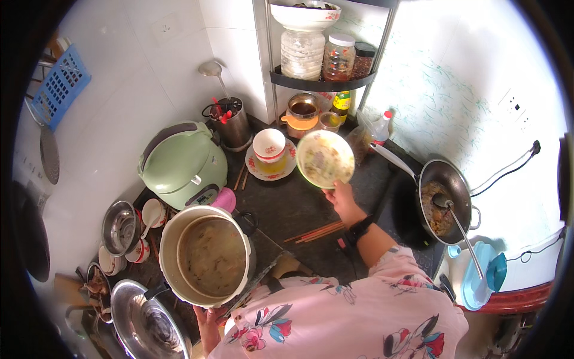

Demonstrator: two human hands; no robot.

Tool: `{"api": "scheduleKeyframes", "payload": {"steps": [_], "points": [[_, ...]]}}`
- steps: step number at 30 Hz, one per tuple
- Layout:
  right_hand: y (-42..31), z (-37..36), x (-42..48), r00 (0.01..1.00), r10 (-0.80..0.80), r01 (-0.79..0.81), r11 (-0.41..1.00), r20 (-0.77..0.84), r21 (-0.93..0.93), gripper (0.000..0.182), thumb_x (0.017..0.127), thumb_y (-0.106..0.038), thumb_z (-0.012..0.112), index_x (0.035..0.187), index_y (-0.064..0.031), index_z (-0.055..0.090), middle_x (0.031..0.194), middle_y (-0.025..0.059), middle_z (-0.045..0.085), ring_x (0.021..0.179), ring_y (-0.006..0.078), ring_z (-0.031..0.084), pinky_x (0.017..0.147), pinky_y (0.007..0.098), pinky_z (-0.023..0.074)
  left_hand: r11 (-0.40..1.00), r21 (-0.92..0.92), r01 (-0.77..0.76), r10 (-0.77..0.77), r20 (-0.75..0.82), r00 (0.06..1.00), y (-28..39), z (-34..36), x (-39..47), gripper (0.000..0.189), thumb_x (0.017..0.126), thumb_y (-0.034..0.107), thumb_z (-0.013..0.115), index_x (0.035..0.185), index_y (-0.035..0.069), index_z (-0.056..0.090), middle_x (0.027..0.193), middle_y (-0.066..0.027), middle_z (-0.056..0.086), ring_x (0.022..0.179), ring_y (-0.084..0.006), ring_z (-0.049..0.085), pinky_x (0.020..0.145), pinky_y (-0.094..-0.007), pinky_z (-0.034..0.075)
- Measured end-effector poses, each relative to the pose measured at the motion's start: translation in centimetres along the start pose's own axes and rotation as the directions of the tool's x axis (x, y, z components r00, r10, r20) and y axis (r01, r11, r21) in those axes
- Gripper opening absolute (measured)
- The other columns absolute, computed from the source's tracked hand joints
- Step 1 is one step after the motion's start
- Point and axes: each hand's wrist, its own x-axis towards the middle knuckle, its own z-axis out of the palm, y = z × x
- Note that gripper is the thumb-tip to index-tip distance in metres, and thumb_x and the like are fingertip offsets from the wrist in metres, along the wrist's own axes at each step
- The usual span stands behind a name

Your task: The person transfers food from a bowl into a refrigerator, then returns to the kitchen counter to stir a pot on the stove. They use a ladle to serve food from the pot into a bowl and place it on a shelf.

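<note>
My right hand (341, 197) grips the near rim of a pale bowl (326, 159) with a greenish edge; the bowl tilts above the dark counter and shows food residue inside. At the lower left, my left hand (208, 321) touches the underside of a large pressure cooker pot (205, 301) that holds cloudy soup (213, 258). Whether its fingers close on the pot is hidden. Left of the held bowl, small bowls (269, 144) sit stacked on a flower-patterned plate (287, 168) with yellow liquid. Wooden chopsticks (314, 232) lie near my right wrist.
A green rice cooker (179, 161) stands behind the pot. To the right is a wok (459, 193) with food and a ladle (466, 244). Steel basins (150, 323) and small bowls crowd the left. A corner rack (323, 83) holds jars; a utensil holder (235, 128) stands beside it.
</note>
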Motion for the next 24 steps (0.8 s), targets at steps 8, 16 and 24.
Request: {"api": "scheduleKeyframes", "payload": {"steps": [8, 16, 24], "points": [[-1.2, 12.5, 4.5, 0.988, -0.027, 0.037, 0.997, 0.153, -0.065, 0.023, 0.081, -0.009, 0.036, 0.102, -0.0005, 0.043, 0.071, 0.013, 0.054, 0.046, 0.0159, 0.051, 0.035, 0.0231, 0.0366, 0.998, -0.008, 0.055, -0.055, -0.123, 0.991, -1.7, -1.8, -2.4, 0.071, 0.085, 0.021, 0.049, 0.133, 0.028, -0.002, 0.091, -0.0214, 0.057, 0.075, -0.0233, 0.06, 0.064, -0.0336, 0.049], [0.4, 16.0, 7.9, 0.979, -0.079, 0.126, 0.958, 0.186, -0.257, 0.024, 0.085, -0.023, 0.042, 0.099, -0.0038, 0.045, 0.075, 0.0094, 0.057, 0.056, 0.0151, 0.056, 0.044, 0.0236, 0.0428, 0.998, 0.026, 0.051, -0.044, -0.223, 0.974, -2.1, -1.7, -5.5, 0.071, 0.085, 0.021, 0.049, 0.134, 0.023, -0.003, 0.095, -0.0138, 0.058, 0.079, -0.0178, 0.059, 0.06, -0.0232, 0.045], [2.5, 6.5, -0.4, 0.688, 0.358, 0.505, 0.388, 0.631, -0.771, 0.049, 0.077, -0.041, 0.054, 0.109, -0.0051, 0.048, 0.08, 0.009, 0.058, 0.068, 0.0154, 0.057, 0.053, 0.0288, 0.0458, 0.996, -0.021, 0.088, -0.09, -0.289, 0.953, -2.9, -1.2, -6.1, 0.068, 0.085, 0.019, 0.047, 0.134, 0.022, 0.001, 0.094, -0.014, 0.058, 0.079, -0.019, 0.059, 0.058, -0.0239, 0.047]]}}
